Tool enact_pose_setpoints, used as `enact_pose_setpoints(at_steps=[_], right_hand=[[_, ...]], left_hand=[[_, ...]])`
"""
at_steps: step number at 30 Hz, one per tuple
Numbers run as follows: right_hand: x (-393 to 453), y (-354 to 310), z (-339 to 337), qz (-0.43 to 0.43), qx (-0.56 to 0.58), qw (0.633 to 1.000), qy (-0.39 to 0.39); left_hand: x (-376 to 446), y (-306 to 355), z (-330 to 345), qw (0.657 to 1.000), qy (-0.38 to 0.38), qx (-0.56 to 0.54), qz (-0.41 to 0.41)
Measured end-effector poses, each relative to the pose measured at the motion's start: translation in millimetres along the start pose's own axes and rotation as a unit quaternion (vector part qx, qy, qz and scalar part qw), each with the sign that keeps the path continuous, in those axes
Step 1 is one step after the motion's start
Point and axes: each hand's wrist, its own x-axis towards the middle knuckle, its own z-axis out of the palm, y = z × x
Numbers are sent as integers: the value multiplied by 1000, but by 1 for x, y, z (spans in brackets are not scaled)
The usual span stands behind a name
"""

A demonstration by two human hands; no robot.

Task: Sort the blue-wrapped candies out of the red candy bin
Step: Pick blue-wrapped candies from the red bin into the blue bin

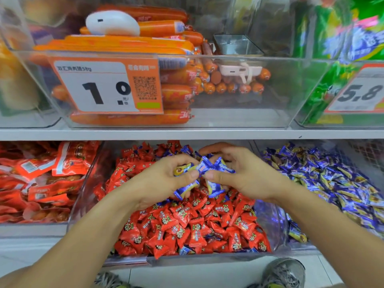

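Note:
A clear bin (83,196) on the lower shelf holds a heap of red-wrapped candies (187,227). Both hands hover above its middle. My left hand (164,179) grips several blue-wrapped candies (187,189). My right hand (236,173) pinches more of the blue candies (216,188) from the other side, fingertips almost meeting the left's. A few blue wrappers lie among the red ones at the bin's far end (187,149) and near its front edge (186,250).
To the right is a bin full of blue-wrapped candies (332,179). Red snack packets (41,179) fill the bin on the left. The shelf above carries a clear bin of orange sausages (176,94) with a price tag (104,86). Shoes (284,273) show on the floor below.

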Motion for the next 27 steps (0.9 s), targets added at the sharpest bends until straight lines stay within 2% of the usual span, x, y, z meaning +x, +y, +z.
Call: enact_pose_setpoints(at_steps=[3, 7, 11, 15, 17, 20, 23, 27], right_hand=[[-11, 0, 16, -24, -6, 999, 37], [-42, 2, 10, -42, 30, 985, 162], [-84, 14, -26, -35, 42, 957, 284], [-111, 44, -69, 16, 51, 940, 338], [-117, 59, -90, 29, 32, 935, 352], [-125, 72, -121, 15, -36, 934, 354], [-135, 75, -143, -3, -94, 952, 290], [-138, 78, -149, 0, -120, 958, 261]], left_hand=[[-5, 0, 19, 1000, -11, -28, 3], [-9, 5, 40, 994, 42, -98, 9], [-4, 30, 62, 994, 107, -9, 38], [27, 65, 113, 985, 122, 30, 114], [48, 80, 144, 980, 120, 71, 142], [76, 92, 178, 967, 100, 197, 127], [81, 93, 184, 935, 90, 313, 137], [53, 74, 157, 909, 205, 288, 219]])
